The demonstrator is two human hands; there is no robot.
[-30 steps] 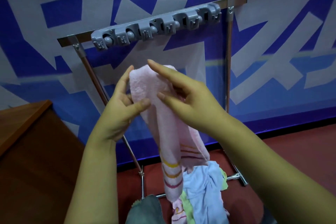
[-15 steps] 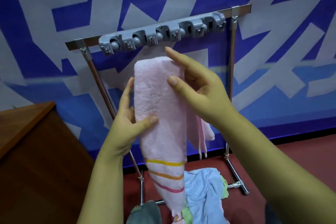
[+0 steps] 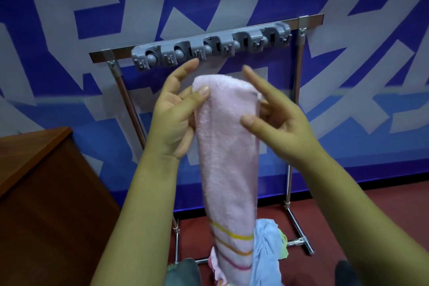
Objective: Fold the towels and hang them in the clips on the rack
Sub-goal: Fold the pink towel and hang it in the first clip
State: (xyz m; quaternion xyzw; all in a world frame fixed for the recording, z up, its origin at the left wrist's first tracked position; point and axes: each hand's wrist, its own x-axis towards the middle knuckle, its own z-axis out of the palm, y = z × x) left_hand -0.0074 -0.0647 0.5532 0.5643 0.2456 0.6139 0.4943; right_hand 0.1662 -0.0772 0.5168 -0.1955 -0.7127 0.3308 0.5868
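Pink towel (image 3: 228, 146) folded | left hand (image 3: 173, 121) pinches it | right hand (image 3: 276, 123) pinches it | below clip strip (image 3: 210, 47)

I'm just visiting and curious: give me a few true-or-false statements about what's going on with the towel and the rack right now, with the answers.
1. The folded pink striped towel is held by both the left hand and the right hand. True.
2. The towel already hangs in the grey plastic clip strip. False: it is below the strip, in the hands.
3. The clips hold no towels. True.
4. The towel's stripes are at its top end. False: they are near its bottom end.
5. A light blue cloth lies on the floor by the metal rack. True.
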